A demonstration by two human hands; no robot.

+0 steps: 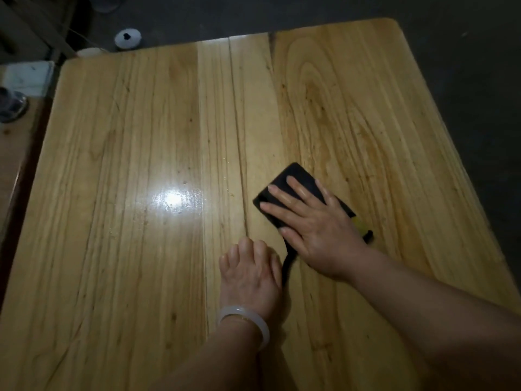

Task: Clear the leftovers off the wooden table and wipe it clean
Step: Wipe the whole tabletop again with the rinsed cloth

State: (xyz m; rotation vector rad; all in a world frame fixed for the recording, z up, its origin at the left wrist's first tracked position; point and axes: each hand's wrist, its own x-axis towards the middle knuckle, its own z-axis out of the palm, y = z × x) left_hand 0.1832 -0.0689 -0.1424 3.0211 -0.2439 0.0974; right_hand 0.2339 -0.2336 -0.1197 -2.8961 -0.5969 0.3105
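A pale wooden table (141,136) fills the view, shiny with a bright light reflection left of centre. A folded black cloth (296,176) lies flat on it right of centre, with a yellow bit showing at its right edge. My right hand (313,221) presses flat on the cloth with straight, spread fingers. My left hand (249,273) rests on the table just left of it, fingers curled under, holding nothing visible; a pale bangle circles its wrist. A few tiny crumbs (231,193) dot the wood near the cloth.
A round white object with a dark centre (127,38) lies on the dark floor beyond the far left corner. A white box (28,77) and a metal dish (11,105) sit on a lower wooden surface at the left. Dark floor surrounds the table.
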